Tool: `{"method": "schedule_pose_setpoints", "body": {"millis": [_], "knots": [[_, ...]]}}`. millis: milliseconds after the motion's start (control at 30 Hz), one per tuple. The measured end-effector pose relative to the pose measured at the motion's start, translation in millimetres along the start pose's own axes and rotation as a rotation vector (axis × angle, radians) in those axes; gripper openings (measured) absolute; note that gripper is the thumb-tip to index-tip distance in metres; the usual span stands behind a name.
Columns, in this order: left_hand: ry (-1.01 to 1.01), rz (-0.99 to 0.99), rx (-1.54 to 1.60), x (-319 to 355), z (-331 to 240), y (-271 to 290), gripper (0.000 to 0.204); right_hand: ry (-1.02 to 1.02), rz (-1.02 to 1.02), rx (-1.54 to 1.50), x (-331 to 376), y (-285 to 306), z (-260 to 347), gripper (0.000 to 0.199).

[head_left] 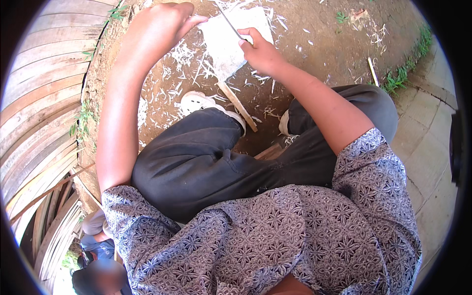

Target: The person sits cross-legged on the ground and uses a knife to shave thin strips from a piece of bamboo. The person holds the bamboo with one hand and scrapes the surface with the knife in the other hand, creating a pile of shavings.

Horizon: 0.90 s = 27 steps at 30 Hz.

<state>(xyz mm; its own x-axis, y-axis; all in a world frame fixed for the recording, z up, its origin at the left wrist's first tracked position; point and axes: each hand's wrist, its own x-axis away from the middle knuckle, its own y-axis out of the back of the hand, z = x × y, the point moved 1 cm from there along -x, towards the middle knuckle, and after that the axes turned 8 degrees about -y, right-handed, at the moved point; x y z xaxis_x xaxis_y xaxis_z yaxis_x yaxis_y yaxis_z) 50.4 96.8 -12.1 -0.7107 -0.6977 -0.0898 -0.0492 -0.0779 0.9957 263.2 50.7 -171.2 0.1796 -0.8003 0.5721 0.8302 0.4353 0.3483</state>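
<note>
- Apparently, a slender, straight, dark grey metal tool, probably a blade (227,18), was the thing in use; it slanted over the far-left part of the crumpled white sheet (223,55), its far end reaching past the sheet's far edge.
- Its long axis ran from the sheet's right side, leftward and away from the person.
- The bare right hand (262,53), over the sheet's right edge, was the nearer one: its thumb and forefinger pinched the tool's near end, the other fingers folded under, so the tool pointed forward and left from those fingertips.
- The bare left hand (164,22) hung just left of the sheet, its thumb stretched toward the sheet; its other fingers curled out of sight, and whether they gripped anything could not be told.
- The relation that seemed to count was the gap between that left thumb and the tool's shaft, across the sheet's far-left edge: near, but apart.
- Outward, thin white shavings (183,55) littered the brown soil around the sheet, and a flat, pale wooden strip (238,106) ran from its near corner toward the person.
</note>
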Motion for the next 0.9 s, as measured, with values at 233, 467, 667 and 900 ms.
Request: {"method": "schedule_pose_setpoints", "body": {"millis": [233, 467, 667, 900], "knots": [[0.063, 0.019, -0.044, 0.0, -1.3, -2.3, 0.041, 0.089, -0.014, -0.078, 6.5, -9.0, 2.9, 0.039], [0.013, -0.073, 0.039, -1.9, 2.6, -11.1, 0.041, 0.065, 0.034, -0.067, -0.2, -10.6, -3.8, 0.037], [0.052, -0.095, 0.053, 1.4, -0.5, -15.8, 0.043, 0.185, -0.019, -0.114, 17.9, 0.2, 38.1, 0.034], [0.016, -0.103, 0.055, 1.7, 0.5, -20.0, 0.042, 0.099, -0.045, -0.021, 26.4, -2.3, 30.5, 0.030]]}}
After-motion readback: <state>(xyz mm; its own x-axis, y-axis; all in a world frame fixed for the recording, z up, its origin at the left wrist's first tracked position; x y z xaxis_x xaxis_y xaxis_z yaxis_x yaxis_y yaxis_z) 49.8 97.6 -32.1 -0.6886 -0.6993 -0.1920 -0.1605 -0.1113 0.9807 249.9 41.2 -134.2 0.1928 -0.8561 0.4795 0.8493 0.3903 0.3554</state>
